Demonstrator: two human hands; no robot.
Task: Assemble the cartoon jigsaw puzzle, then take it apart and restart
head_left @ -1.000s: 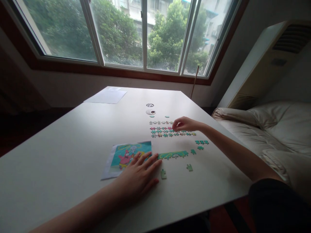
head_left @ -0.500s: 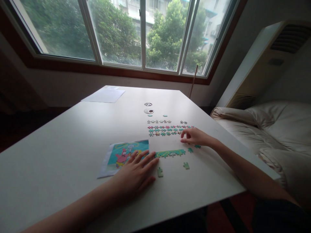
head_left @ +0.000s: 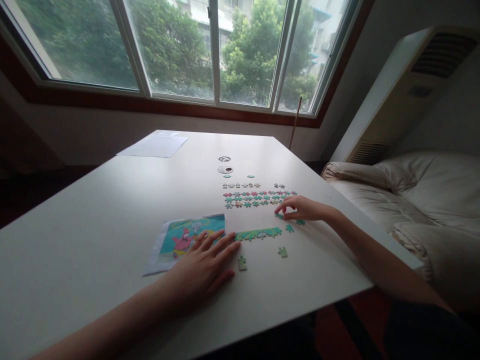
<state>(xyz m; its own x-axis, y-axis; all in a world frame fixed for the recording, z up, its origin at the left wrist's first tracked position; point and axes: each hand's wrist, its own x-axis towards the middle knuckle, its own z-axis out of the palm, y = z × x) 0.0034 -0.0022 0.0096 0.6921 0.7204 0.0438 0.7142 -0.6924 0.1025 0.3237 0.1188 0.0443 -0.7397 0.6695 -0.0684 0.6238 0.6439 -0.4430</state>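
Note:
My left hand (head_left: 208,257) lies flat with fingers spread over the lower right of a printed cartoon picture (head_left: 182,235), hiding part of it. Its fingertips reach the left end of a joined strip of green puzzle pieces (head_left: 258,233). Thumb and index finger of my right hand (head_left: 300,207) close on a small teal puzzle piece (head_left: 278,215) on the tabletop, just above the strip's right end. Beside that hand are loose teal pieces, one (head_left: 289,228) below it and another (head_left: 300,222) under the wrist. Two pale green pieces (head_left: 242,263) (head_left: 282,252) rest nearer me.
Rows of loose puzzle pieces (head_left: 247,198) lie beyond my hands on the white table (head_left: 93,210). Farther back are two round table fittings (head_left: 225,170) and white paper (head_left: 153,146). A cream sofa (head_left: 367,195) stands right of the table, below a window (head_left: 180,50).
My right hand's fingers have come down onto a teal piece, which now shows at the fingertips. The left hand stays on the picture. The whole view has shifted slightly.

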